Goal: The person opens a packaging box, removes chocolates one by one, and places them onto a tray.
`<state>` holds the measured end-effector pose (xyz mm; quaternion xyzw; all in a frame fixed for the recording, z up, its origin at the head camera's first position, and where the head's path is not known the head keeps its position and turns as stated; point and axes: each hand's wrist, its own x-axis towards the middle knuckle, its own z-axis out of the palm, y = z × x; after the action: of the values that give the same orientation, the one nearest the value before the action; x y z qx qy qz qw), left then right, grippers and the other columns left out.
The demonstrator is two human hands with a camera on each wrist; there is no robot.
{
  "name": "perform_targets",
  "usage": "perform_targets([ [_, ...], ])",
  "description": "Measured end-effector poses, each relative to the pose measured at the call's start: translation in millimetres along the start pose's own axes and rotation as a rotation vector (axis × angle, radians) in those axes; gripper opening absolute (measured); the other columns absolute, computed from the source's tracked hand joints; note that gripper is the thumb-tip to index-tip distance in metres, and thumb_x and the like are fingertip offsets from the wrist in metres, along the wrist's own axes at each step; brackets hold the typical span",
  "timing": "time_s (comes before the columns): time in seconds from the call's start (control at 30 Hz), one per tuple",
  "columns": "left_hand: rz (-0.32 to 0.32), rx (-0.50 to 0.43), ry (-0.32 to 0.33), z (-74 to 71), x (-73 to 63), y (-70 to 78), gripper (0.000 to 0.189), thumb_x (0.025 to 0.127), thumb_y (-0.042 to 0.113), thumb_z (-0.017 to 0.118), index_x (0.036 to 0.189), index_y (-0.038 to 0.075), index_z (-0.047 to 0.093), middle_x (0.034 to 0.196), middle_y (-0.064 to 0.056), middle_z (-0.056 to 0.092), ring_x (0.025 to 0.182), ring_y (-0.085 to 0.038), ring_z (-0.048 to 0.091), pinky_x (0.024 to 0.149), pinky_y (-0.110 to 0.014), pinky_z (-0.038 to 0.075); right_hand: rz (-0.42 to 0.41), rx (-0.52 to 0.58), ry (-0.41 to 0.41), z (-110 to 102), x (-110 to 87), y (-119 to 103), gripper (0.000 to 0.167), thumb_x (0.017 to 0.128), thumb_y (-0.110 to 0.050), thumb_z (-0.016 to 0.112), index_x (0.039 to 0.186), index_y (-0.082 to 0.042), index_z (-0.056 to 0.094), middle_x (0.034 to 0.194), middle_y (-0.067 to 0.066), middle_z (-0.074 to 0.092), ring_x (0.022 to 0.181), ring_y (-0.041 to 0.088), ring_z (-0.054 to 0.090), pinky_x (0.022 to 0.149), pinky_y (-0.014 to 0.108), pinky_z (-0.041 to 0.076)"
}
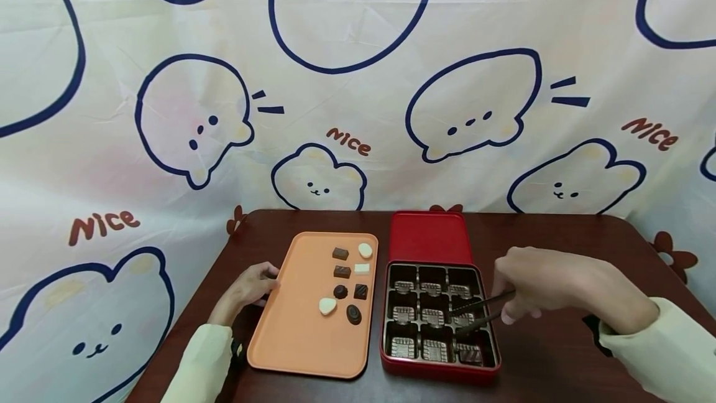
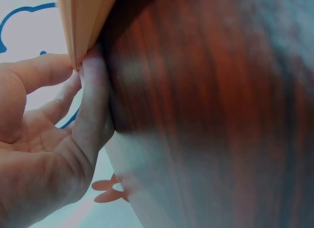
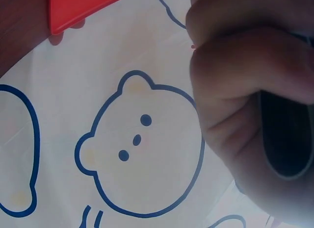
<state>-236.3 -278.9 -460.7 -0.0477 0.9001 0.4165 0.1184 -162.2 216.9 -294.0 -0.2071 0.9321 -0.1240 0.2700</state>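
My left hand (image 1: 248, 288) pinches the left rim of an orange tray (image 1: 302, 334) between thumb and fingers, also seen in the left wrist view with the tray edge (image 2: 81, 27). Several dark and white chocolates lie on the tray's right half, among them a white heart-shaped one (image 1: 327, 306) and a dark oval one (image 1: 353, 314). My right hand (image 1: 539, 282) grips black tongs (image 1: 480, 323), whose spread tips reach over the right column of a red tin (image 1: 439, 370). A dark chocolate (image 1: 470, 354) sits in the front right compartment. In the right wrist view, the tongs' rounded back end (image 3: 288, 139) shows.
The tin's divided insert holds ridged liners in its compartments. Its red lid (image 1: 429, 238) lies behind it. Everything stands on a dark brown wooden table (image 1: 565, 353), with a bear-printed cloth (image 1: 386, 104) hanging behind and at the sides.
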Motion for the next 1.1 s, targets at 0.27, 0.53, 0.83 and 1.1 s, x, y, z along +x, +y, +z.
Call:
perform_targets([
  [0.27, 0.002, -0.018, -0.004, -0.6, 0.3, -0.1, 0.021, 0.097, 0.009, 0.059, 0.115, -0.001, 0.059, 0.097, -0.013, 0.068, 0.085, -0.022, 0.068, 0.067, -0.042, 0.059, 0.03, -0.025, -0.038, 6.5, -3.2, 4.5, 0.017, 0.074, -0.017, 0.086, 0.086, -0.022, 0.075, 0.053, -0.001, 0.06, 0.046, 0.015, 0.059, 0.063, 0.031, 0.055],
  [0.53, 0.0, -0.009, -0.001, 0.5, 0.8, -0.8, 0.02, 0.097, 0.009, 0.058, 0.114, -0.002, 0.059, 0.097, -0.013, 0.068, 0.084, -0.021, 0.068, 0.067, -0.042, 0.059, 0.02, -0.062, -0.049, 17.5, 4.8, 2.1, 0.021, 0.07, -0.012, 0.088, 0.08, -0.02, 0.071, 0.075, -0.004, 0.064, 0.046, 0.016, 0.061, 0.064, 0.034, 0.056],
  [0.83, -0.003, -0.013, 0.004, 1.6, -0.3, -0.4, 0.02, 0.096, 0.008, 0.058, 0.114, -0.002, 0.059, 0.096, -0.013, 0.068, 0.083, -0.021, 0.068, 0.066, -0.042, 0.059, 0.019, -0.14, -0.039, 33.2, 16.2, -2.4, 0.026, 0.069, -0.008, 0.089, 0.072, -0.021, 0.066, 0.067, -0.008, 0.061, 0.043, 0.016, 0.058, 0.05, 0.031, 0.051],
  [1.1, -0.006, -0.014, 0.0, 0.7, 0.2, -0.2, 0.02, 0.096, 0.008, 0.058, 0.114, -0.002, 0.059, 0.098, -0.014, 0.068, 0.084, -0.021, 0.068, 0.067, -0.042, 0.059, 0.013, -0.218, -0.029, 38.0, 20.9, -7.4, 0.025, 0.069, -0.013, 0.09, 0.076, -0.016, 0.067, 0.063, -0.004, 0.059, 0.041, 0.016, 0.058, 0.058, 0.032, 0.055],
])
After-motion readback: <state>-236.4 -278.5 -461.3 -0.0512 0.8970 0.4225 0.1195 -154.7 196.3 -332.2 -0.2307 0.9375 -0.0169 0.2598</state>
